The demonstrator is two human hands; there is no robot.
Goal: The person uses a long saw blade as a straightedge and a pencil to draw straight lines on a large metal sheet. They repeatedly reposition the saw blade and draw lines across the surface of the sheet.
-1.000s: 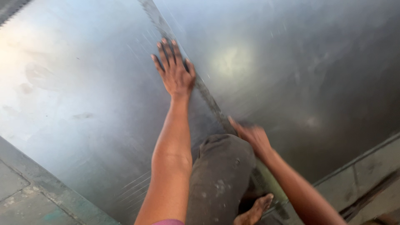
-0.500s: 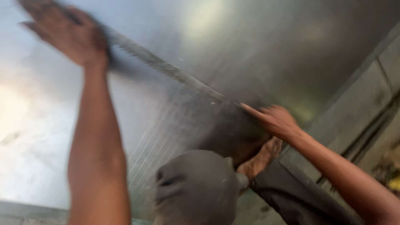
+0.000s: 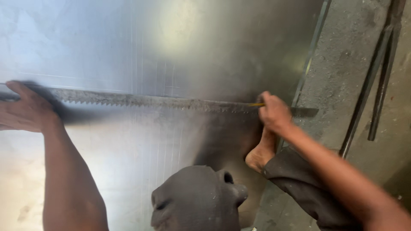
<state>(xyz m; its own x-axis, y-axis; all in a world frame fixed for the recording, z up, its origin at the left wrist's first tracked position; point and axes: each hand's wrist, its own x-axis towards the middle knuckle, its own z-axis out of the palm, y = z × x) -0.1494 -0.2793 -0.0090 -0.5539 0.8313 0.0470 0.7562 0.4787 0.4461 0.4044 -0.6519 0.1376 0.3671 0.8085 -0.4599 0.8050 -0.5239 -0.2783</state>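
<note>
My left hand (image 3: pixel 25 112) lies flat and open on the far end of the saw blade (image 3: pixel 150 101), pressing it down onto the metal sheet (image 3: pixel 205 47). My right hand (image 3: pixel 274 113) is closed round a thin yellowish pencil or scriber (image 3: pixel 256 104), its tip against the blade's edge near the sheet's right side; I think it is a pencil, but the view is too blurred to be sure.

The blade lies across the sheet as a straightedge, toothed edge facing away from me, its right end reaching past the sheet's edge over the concrete floor (image 3: pixel 342 64). The sheet rests on the floor, my foot (image 3: pixel 261 154) planted on it just below my right hand, my knee (image 3: pixel 197 199) in front.

The main risk is slip. Only one palm pins the blade, at its end, so pushing the marker sideways could pivot the other end and skew the line. The polished sheet gives little friction. The teeth are near my left fingers, and a sudden shift could scrape them. Two steel rods (image 3: pixel 372 81) lie on the floor to the right, well apart.
</note>
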